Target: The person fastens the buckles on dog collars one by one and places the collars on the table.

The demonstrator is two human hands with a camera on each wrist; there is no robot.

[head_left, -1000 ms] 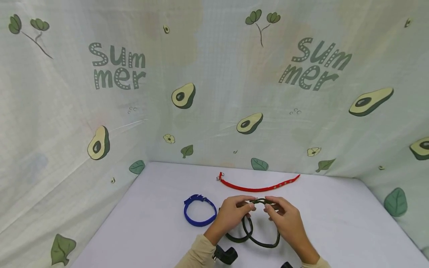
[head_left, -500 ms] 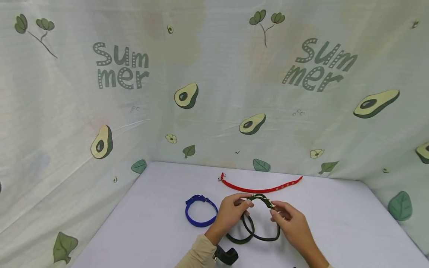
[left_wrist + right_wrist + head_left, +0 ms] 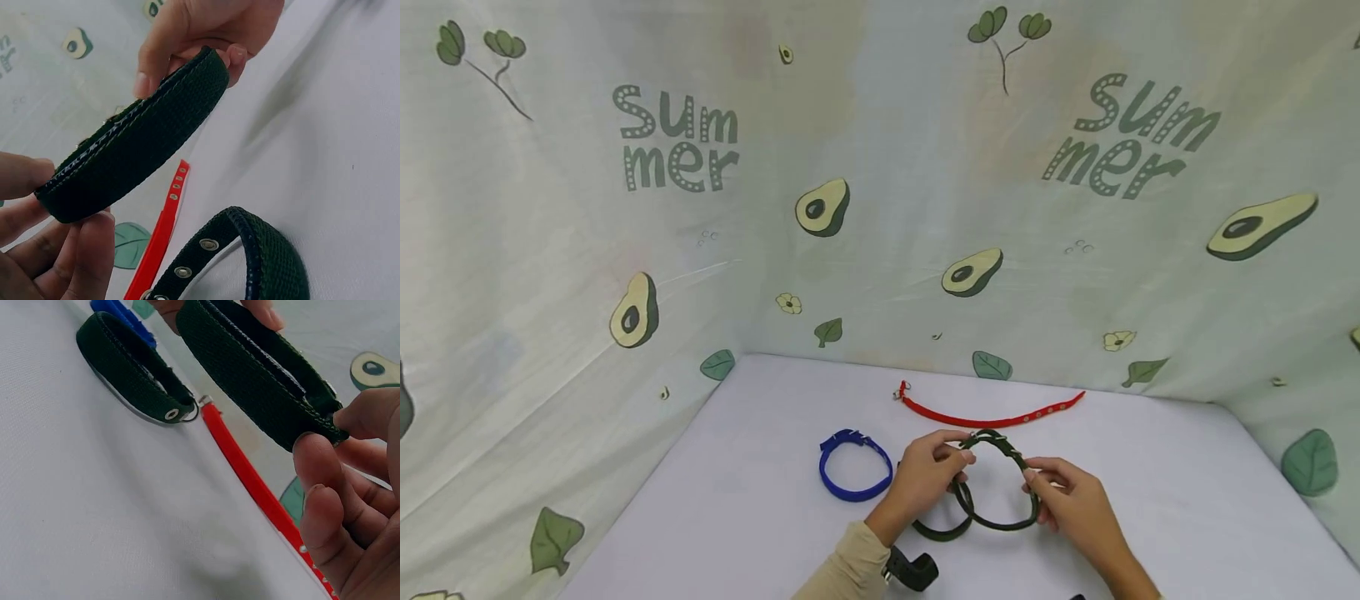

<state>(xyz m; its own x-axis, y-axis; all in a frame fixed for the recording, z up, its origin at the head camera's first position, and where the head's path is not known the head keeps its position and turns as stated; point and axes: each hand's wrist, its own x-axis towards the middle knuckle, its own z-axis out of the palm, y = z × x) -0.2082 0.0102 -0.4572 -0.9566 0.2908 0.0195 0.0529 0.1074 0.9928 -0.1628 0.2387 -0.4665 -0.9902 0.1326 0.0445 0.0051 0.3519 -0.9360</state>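
A dark green webbing collar (image 3: 1000, 527), fastened into a loop, is held up over the table between both hands. My left hand (image 3: 927, 468) pinches its left side between thumb and fingers. On the opposite side, my right hand (image 3: 1072, 497) pinches the band with thumb and fingertips. The right wrist view shows the collar's woven outer face (image 3: 240, 375) up close. Beneath it, partly hidden by my left hand in the head view, a second green collar (image 3: 940, 534) lies looped on the table; its metal eyelets show in the left wrist view.
A blue collar (image 3: 852, 497), buckled into a ring, lies left of my left hand. Farther back a red collar (image 3: 981, 422) lies stretched out, with eyelets toward its right end. The white table (image 3: 737, 483) meets an avocado-printed cloth (image 3: 880, 208) behind and at the sides.
My right hand has moved right and down along the green collar, away from the buckle area. The collar has opened into a rounder loop, while my left hand keeps its grip.
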